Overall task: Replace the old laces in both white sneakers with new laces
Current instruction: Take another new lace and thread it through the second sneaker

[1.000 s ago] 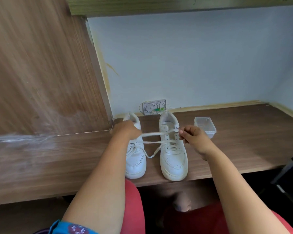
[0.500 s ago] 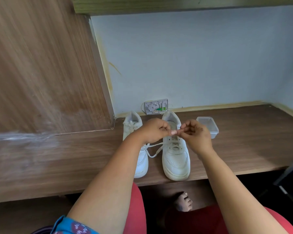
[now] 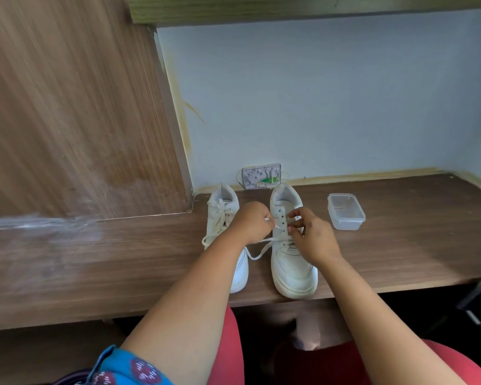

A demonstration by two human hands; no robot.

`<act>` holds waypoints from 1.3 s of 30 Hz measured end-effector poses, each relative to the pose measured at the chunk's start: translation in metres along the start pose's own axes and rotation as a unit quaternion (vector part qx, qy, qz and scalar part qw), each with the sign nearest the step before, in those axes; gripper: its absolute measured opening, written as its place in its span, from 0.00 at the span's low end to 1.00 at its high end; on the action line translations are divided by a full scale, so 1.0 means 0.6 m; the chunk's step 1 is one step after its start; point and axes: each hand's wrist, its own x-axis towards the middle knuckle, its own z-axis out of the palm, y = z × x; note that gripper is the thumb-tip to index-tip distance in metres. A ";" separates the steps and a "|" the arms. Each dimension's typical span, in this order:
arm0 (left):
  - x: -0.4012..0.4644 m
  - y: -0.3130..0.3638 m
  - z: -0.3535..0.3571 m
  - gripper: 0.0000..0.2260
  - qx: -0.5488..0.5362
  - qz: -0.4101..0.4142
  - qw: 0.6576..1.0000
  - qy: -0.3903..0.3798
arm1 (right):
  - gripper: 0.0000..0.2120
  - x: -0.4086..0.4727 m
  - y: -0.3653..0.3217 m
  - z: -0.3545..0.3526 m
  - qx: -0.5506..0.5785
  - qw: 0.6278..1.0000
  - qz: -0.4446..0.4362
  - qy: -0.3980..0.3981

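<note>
Two white sneakers (image 3: 289, 245) are sitting mid-frame on our desk (image 3: 400, 259); our left hand (image 3: 252, 222) and right hand (image 3: 311, 237) are each pinching one lace (image 3: 257, 252) beside one clear container (image 3: 345, 211).

Wooden desk (image 3: 400, 245) bears two sneakers (image 3: 292, 262), clear container (image 3: 346, 211).

Brown wood-grain desk (image 3: 400, 245) sitting in an alcove, pale blue wall (image 3: 317, 101) running behind it and wrapping round the right corner. Yellowish trim strip (image 3: 358, 178) lining the wall-desk joint. Tall wood-grain side panel (image 3: 75, 112) standing at left, whitish scuffing showing along its lower edge. Greenish shelf edge (image 3: 289, 8) overhanging the top. Soft, even light falling across the wall.
</note>
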 end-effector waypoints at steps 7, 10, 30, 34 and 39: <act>-0.005 -0.003 0.021 0.10 0.007 -0.022 1.000 0.001 | 0.11 -0.004 -0.002 0.003 0.092 0.993 0.071 -0.013; -0.007 -0.006 0.020 0.11 -0.001 -0.010 1.000 -0.020 | 0.11 -0.003 -0.004 0.002 0.117 0.989 0.089 -0.013; -0.009 0.000 0.019 0.06 0.017 0.036 0.999 -0.021 | 0.11 0.003 0.008 0.007 0.124 0.988 0.094 -0.019; -0.007 0.002 0.020 0.04 0.044 0.038 0.998 -0.013 | 0.11 0.002 0.009 0.007 0.122 0.988 0.093 -0.017; -0.008 0.008 0.021 0.02 0.053 0.044 0.998 0.004 | 0.10 0.002 0.005 0.007 0.129 0.987 0.095 -0.015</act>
